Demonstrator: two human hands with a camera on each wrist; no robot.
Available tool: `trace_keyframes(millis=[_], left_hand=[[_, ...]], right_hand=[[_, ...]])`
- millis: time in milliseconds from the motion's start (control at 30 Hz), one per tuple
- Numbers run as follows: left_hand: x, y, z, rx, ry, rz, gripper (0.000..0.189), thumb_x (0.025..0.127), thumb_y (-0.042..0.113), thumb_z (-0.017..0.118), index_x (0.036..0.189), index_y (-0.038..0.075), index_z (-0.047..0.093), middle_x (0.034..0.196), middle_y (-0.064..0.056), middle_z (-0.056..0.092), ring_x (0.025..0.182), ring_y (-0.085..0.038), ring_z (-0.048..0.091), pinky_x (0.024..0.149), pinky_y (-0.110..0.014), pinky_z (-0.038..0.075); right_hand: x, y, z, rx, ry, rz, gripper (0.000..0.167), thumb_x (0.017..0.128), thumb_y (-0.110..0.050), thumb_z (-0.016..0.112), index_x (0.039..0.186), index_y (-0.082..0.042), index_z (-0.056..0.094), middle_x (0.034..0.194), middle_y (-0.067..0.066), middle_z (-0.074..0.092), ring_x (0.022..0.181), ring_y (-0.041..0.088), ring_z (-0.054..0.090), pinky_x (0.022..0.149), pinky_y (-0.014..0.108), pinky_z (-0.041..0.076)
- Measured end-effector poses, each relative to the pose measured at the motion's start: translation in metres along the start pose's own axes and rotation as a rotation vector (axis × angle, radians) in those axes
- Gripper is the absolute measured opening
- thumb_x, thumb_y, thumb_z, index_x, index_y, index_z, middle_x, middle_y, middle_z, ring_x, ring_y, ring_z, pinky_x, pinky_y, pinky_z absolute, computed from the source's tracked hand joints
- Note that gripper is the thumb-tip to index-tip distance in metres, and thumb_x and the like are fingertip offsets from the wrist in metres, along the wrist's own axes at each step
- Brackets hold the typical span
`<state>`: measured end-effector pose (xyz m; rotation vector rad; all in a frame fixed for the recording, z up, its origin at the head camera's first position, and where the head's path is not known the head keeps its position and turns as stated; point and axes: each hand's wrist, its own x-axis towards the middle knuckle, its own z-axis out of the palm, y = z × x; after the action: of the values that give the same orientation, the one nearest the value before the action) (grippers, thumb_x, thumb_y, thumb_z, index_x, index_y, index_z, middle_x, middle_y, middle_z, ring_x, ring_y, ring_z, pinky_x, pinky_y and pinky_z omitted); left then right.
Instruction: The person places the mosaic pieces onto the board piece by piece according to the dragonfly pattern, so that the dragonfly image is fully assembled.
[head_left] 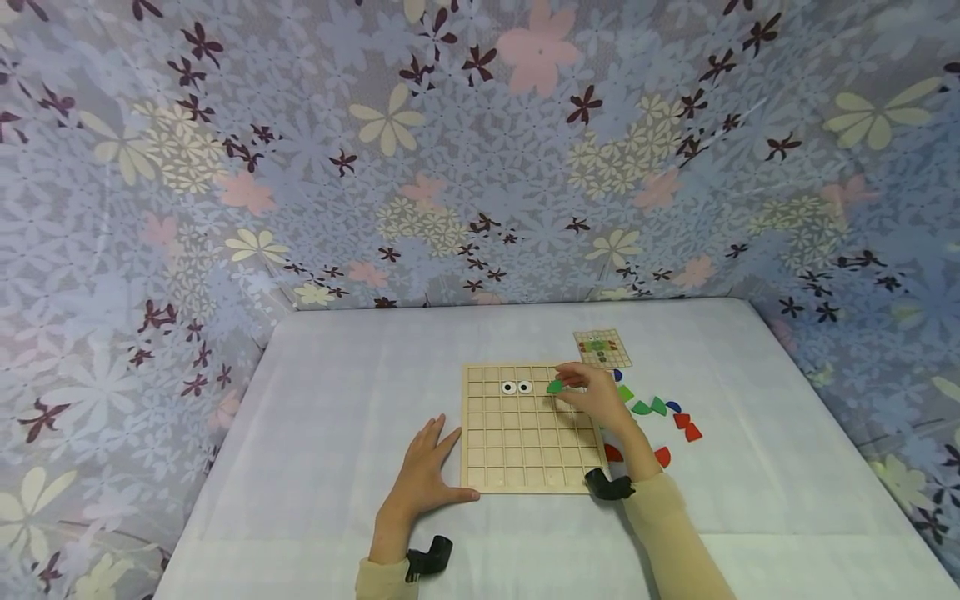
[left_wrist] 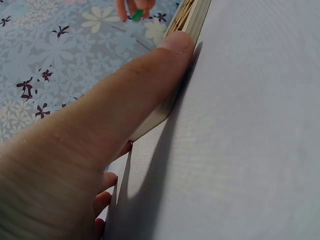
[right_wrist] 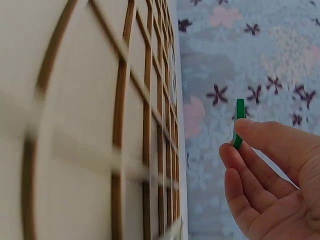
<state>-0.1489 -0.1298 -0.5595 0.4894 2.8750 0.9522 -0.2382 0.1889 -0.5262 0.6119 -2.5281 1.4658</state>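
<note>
A wooden grid board (head_left: 522,437) lies flat on the table, with two round eye pieces (head_left: 509,387) side by side in its upper cells. Over the board's upper right part, my right hand (head_left: 592,400) pinches a small green piece (head_left: 554,387) between thumb and fingertips. In the right wrist view that green piece (right_wrist: 240,112) shows its thin edge, held above the board's grid (right_wrist: 120,105). My left hand (head_left: 423,475) lies at the board's lower left corner, fingers spread; its thumb (left_wrist: 167,55) touches the front edge.
A small picture card (head_left: 604,348) with a coloured figure on a grid lies behind the board's right corner. Loose pieces are scattered right of the board: green (head_left: 657,405), light green (head_left: 626,393), blue (head_left: 673,407) and red (head_left: 693,432). Floral cloth (head_left: 480,167) hangs around the white table (head_left: 360,367).
</note>
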Motion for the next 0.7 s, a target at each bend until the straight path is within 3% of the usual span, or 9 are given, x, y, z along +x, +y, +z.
trace_keyframes(millis=[300, 433, 600, 700], left_hand=[[0.001, -0.003, 0.001, 0.027, -0.011, 0.009, 0.105, 0.059, 0.055, 0.083, 0.144, 0.01, 0.042, 0.157, -0.016, 0.025, 0.146, -0.036, 0.02, 0.118, -0.054, 0.021], [0.001, -0.002, 0.002, 0.02, -0.012, 0.025, 0.105, 0.059, 0.054, 0.083, 0.144, 0.009, 0.042, 0.157, -0.017, 0.025, 0.146, -0.037, 0.021, 0.117, -0.056, 0.022], [0.0, -0.003, 0.002, 0.019, -0.004, 0.019, 0.104, 0.059, 0.054, 0.083, 0.144, 0.01, 0.042, 0.157, -0.016, 0.025, 0.146, -0.036, 0.02, 0.118, -0.055, 0.021], [0.0, -0.005, 0.002, 0.033, 0.005, 0.019, 0.104, 0.059, 0.055, 0.083, 0.144, 0.011, 0.042, 0.157, -0.016, 0.025, 0.146, -0.036, 0.02, 0.118, -0.054, 0.022]], right_hand=[[0.015, -0.017, 0.036, -0.007, -0.102, 0.09, 0.042, 0.08, 0.001, 0.072, 0.12, 0.006, 0.06, 0.105, 0.021, 0.068, 0.091, 0.033, 0.065, 0.083, 0.045, 0.055], [0.018, -0.016, 0.047, 0.009, -0.126, 0.131, 0.042, 0.079, 0.002, 0.072, 0.12, 0.004, 0.061, 0.105, 0.017, 0.068, 0.088, 0.025, 0.064, 0.08, 0.036, 0.054], [0.021, -0.015, 0.056, 0.007, -0.158, 0.119, 0.042, 0.079, 0.001, 0.072, 0.119, 0.004, 0.062, 0.102, 0.017, 0.068, 0.073, 0.011, 0.056, 0.065, 0.023, 0.049], [0.023, -0.016, 0.059, 0.007, -0.17, 0.116, 0.042, 0.079, 0.0, 0.073, 0.119, 0.004, 0.062, 0.101, 0.018, 0.068, 0.067, 0.008, 0.051, 0.06, 0.022, 0.046]])
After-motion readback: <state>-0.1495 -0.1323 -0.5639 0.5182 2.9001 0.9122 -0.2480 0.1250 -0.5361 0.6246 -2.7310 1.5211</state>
